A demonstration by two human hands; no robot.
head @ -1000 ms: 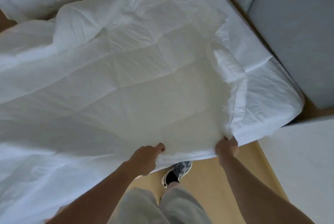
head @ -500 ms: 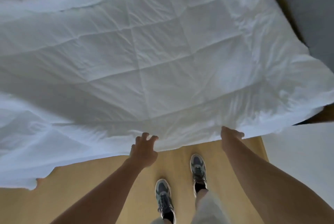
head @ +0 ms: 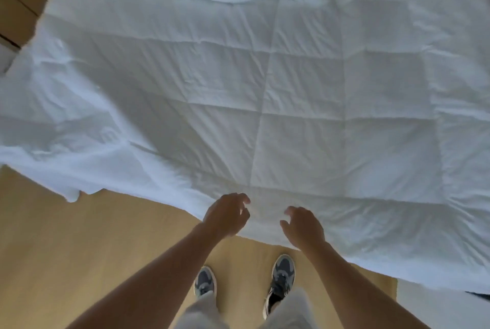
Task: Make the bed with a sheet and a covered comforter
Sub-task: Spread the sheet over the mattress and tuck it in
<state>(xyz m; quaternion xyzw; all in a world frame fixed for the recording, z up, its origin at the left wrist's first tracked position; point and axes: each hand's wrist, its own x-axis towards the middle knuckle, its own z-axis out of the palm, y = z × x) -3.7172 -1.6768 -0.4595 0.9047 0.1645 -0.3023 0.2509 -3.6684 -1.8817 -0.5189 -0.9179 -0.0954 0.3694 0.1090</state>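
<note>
I count one white quilted comforter [head: 291, 90], two hands, left hand [head: 226, 216], right hand [head: 303, 228], two grey shoes, left shoe [head: 204, 281], right shoe [head: 282, 274], one wooden floor [head: 92, 249]

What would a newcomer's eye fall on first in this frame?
The white quilted comforter, spread wide across the upper two thirds of the view and rumpled along its left side. At its near edge, centre frame, the left hand and right hand are side by side with loosely curled fingers, gripping nothing. Below them, grey sneakers stand on the light wooden floor.
</note>
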